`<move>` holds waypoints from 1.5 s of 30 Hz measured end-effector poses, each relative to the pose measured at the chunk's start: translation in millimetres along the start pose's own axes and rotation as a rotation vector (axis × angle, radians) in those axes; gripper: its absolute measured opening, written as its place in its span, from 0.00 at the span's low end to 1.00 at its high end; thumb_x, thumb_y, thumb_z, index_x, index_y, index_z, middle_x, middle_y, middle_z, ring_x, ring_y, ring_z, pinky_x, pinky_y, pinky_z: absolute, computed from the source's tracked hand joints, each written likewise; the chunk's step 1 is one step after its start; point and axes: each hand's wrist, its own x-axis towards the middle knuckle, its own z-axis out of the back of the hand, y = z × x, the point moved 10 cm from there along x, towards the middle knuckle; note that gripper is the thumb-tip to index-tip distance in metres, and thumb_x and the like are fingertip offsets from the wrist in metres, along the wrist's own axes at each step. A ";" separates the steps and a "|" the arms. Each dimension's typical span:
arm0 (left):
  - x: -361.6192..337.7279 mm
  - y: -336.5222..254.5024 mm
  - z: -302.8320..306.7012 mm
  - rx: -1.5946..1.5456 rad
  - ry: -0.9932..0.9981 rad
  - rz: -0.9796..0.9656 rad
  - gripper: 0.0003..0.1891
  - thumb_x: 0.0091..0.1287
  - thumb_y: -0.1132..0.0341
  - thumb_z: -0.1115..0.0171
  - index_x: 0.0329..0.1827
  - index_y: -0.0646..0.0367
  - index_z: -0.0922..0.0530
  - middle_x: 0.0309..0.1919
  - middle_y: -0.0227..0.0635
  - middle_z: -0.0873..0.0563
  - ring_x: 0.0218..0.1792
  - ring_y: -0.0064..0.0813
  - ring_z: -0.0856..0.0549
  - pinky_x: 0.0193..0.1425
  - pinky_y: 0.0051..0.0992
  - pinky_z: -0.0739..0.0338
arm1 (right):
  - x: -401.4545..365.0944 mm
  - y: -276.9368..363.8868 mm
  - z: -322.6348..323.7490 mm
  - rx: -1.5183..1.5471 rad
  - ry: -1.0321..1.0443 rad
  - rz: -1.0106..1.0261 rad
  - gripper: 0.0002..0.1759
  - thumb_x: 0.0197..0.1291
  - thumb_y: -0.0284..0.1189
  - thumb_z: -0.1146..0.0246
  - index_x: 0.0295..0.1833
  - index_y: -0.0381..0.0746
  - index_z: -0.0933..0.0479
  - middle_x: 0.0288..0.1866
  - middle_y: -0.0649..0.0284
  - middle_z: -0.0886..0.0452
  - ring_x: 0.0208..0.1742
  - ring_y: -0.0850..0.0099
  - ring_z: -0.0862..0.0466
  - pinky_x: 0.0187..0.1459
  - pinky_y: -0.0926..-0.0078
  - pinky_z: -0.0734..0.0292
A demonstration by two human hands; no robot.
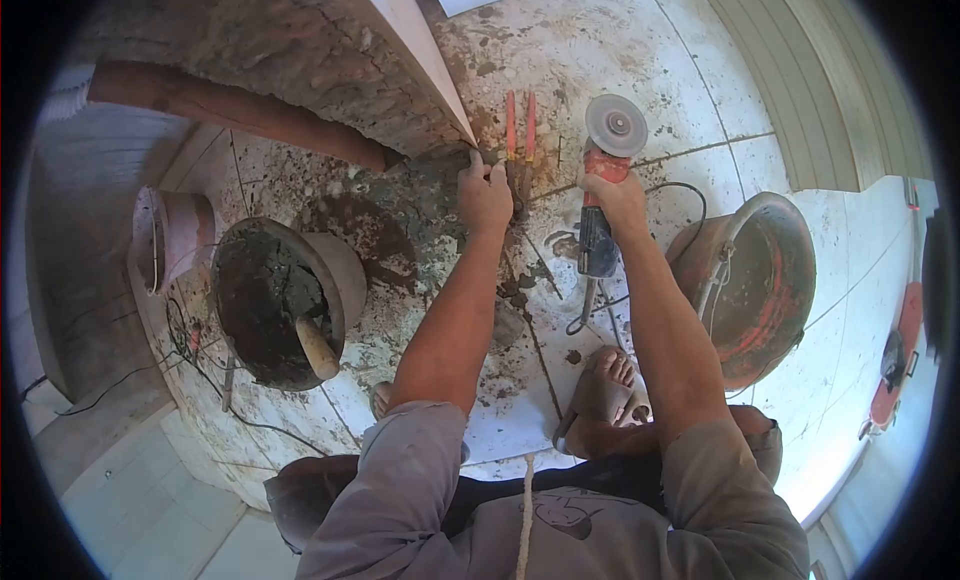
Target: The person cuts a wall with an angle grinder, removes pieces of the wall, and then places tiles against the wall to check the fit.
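My right hand point(618, 202) is wrapped round the body of a red and black angle grinder point(606, 166). Its grey disc point(616, 126) points away from me, above the tiled floor. My left hand point(484, 192) reaches to the low corner of a pale edge strip point(425, 60) on the rough mortar wall, its index finger and thumb apart at that corner. Just right of those fingers, red-handled pliers point(530, 130) lie on the floor, their lower end close to my left hand.
A mortar bucket point(345, 270) with a wooden-handled tool point(317, 348) stands left, a smaller bucket point(190, 230) beyond it. Another bucket point(690, 265) stands right of my arm. A black cord point(700, 195) loops by the grinder. My foot point(603, 390) rests on dirty tiles. A red tool point(896, 360) lies far right.
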 end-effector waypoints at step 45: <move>-106.8 -9.5 61.1 0.099 0.374 0.062 0.18 0.62 0.50 0.34 0.28 0.58 0.18 0.28 0.41 0.14 0.34 0.43 0.15 0.43 0.38 0.24 | 5.0 -0.7 4.9 -0.453 -0.208 -0.058 0.39 0.43 0.51 0.28 0.53 0.29 0.23 0.54 0.42 0.19 0.57 0.50 0.18 0.57 0.56 0.23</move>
